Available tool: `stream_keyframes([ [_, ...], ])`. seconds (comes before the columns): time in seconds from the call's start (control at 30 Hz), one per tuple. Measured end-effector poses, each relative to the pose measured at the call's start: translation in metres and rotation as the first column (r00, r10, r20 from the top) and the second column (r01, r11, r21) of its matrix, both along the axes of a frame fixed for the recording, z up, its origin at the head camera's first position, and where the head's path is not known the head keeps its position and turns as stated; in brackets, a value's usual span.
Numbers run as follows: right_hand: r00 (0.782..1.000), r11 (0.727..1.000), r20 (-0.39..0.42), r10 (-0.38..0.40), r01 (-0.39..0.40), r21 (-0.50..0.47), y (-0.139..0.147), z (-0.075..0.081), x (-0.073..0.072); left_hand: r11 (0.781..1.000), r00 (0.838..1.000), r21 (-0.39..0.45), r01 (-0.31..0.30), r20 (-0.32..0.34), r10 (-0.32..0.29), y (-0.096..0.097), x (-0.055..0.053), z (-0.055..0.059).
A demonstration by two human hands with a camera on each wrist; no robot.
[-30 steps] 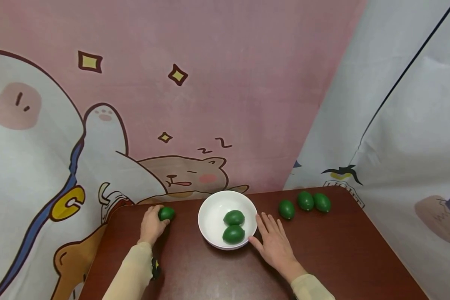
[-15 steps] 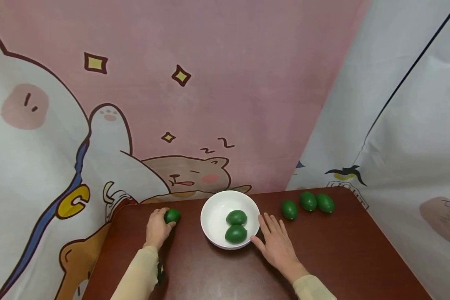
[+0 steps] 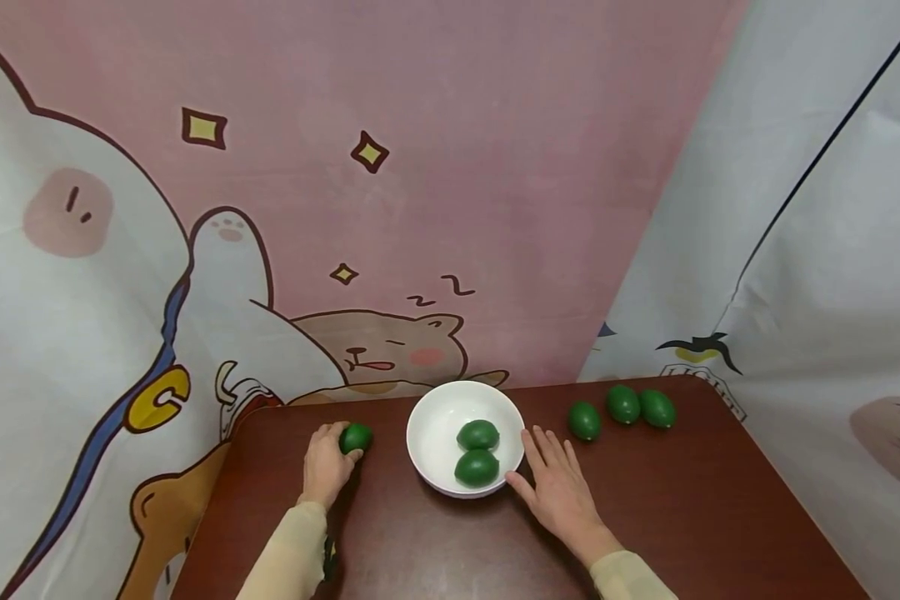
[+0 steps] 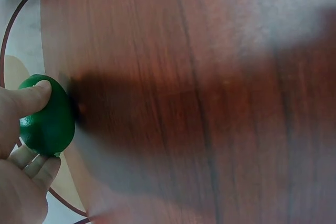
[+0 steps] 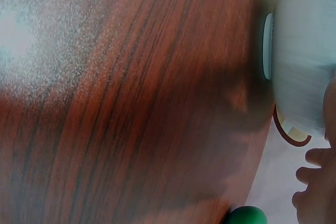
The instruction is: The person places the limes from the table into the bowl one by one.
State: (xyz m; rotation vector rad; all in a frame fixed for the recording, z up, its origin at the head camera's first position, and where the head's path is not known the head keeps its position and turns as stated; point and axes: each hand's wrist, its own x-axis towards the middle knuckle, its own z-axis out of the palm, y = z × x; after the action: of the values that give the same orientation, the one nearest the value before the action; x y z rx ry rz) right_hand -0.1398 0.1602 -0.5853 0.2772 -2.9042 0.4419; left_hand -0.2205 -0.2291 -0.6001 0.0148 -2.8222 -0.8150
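My left hand (image 3: 327, 468) pinches a green lime (image 3: 356, 438) between thumb and fingers, left of the bowl. In the left wrist view the thumb lies on one side of this lime (image 4: 48, 116) and the fingertips on the other, close over the table. A white bowl (image 3: 429, 450) stands mid-table with two limes inside, one lime (image 3: 477, 435) behind the other lime (image 3: 477, 468). Spread and fairly straight, the fingers of my right hand (image 3: 562, 500) rest at the bowl's right rim. The right wrist view catches the bowl's outer wall (image 5: 304, 51) beside those fingers.
Three more limes are at the back right of the brown table (image 3: 435, 550): one lime (image 3: 585, 421) stands apart, while another lime (image 3: 623, 404) and the rightmost lime (image 3: 657, 408) sit side by side. A printed cartoon cloth (image 3: 495, 208) hangs behind the table's far edge.
The whole head view has shifted slightly, so everything appears a little farther right. My left hand, still holding the lime, has come a bit nearer the bowl. The right hand stays at the rim.
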Motion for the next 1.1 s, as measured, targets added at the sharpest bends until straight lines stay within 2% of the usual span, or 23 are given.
stream_keyframes([
  [0.67,1.0,1.0,-0.02,0.003,-0.002,0.011,0.002,-0.001,-0.001,1.0,1.0,0.008,0.001,-0.006,-0.001,0.013,0.018,-0.002],
  [1.1,1.0,1.0,-0.026,0.006,-0.005,0.007,0.001,-0.003,-0.001,0.999,0.998,0.036,0.023,-0.057,-0.021,0.015,0.027,-0.003],
])
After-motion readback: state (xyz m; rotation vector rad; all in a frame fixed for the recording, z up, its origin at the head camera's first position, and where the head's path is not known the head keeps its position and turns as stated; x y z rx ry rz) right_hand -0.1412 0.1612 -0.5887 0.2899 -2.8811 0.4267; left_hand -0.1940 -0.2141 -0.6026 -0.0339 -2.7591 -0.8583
